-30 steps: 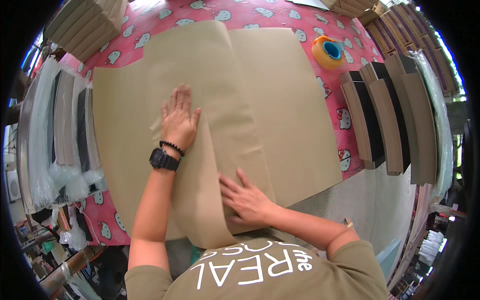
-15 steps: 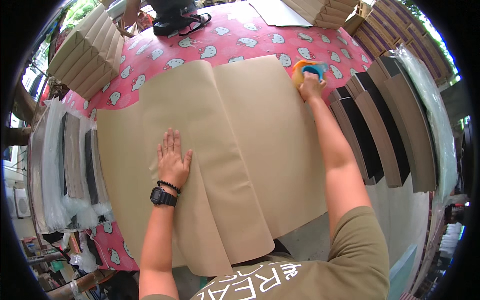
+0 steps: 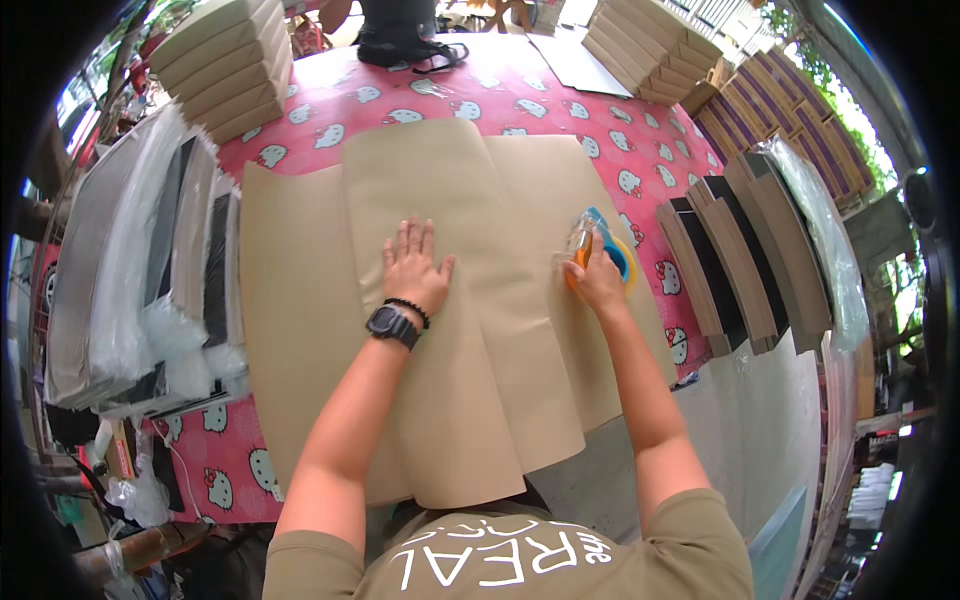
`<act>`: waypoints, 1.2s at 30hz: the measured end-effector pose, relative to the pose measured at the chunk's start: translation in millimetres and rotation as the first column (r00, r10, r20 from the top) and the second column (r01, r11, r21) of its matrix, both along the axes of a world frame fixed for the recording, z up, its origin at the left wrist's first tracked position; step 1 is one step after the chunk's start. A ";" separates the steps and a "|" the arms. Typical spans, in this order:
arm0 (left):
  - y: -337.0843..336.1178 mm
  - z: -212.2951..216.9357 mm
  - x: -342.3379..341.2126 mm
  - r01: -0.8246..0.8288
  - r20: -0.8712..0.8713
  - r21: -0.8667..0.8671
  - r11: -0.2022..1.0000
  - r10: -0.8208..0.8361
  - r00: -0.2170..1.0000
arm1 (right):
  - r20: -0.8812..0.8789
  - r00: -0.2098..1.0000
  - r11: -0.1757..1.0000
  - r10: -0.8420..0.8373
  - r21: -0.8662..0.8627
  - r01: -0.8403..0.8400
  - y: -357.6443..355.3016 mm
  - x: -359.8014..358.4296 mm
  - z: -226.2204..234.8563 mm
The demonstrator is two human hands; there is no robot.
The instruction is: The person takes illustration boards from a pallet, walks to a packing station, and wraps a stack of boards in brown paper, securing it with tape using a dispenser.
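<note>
Tablecloth (image 3: pixel 510 85), pink with white cartoon cat faces, covers the work table in the head view, its far part showing beyond both hands. Brown paper (image 3: pixel 300 260) lies on it in overlapping folds beneath the left hand (image 3: pixel 415 275), which presses palm down, fingers straight and slightly parted. To that hand's right, the right hand (image 3: pixel 598 278) is curled around an orange-and-blue tape dispenser (image 3: pixel 583 240) with a yellowish roll, over the paper's right portion. Grey floor (image 3: pixel 720 430) shows nearer the body than the right hand and to its right.

Left of the left hand, clear plastic sleeves (image 3: pixel 135 270) hold grey and dark flat pieces. Right of the right hand stand brown and black stacks (image 3: pixel 720 270); beyond them are purple-striped cartons (image 3: pixel 785 125), contents hidden. A black bag (image 3: pixel 400 45) sits far ahead of the left hand, its inside hidden.

Nearer the body than both hands, white lettering (image 3: pixel 500 560) crosses the olive shirt (image 3: pixel 690 560). The left wrist's black watch (image 3: pixel 393 325) is too small to read.
</note>
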State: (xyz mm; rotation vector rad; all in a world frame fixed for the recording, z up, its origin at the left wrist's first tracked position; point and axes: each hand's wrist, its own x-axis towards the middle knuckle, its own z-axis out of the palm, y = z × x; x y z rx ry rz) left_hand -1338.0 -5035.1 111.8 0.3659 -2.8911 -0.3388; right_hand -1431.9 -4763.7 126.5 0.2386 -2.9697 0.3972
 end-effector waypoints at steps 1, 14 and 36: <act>0.7 3.1 -1.6 0.006 -0.023 0.015 1.000 -0.006 1.000 | 0.052 0.999 1.000 0.015 -0.012 -0.015 -3.6 1.4 3.3; -24.5 8.4 -4.6 0.055 -0.066 -0.001 0.998 -0.055 0.996 | -0.257 0.927 0.230 0.273 -0.918 -0.323 -123.3 143.5 132.9; -91.9 9.4 -55.2 0.178 0.034 -0.093 0.980 -0.176 0.984 | 0.790 0.592 0.982 0.159 -0.068 -0.174 -245.6 -34.3 135.5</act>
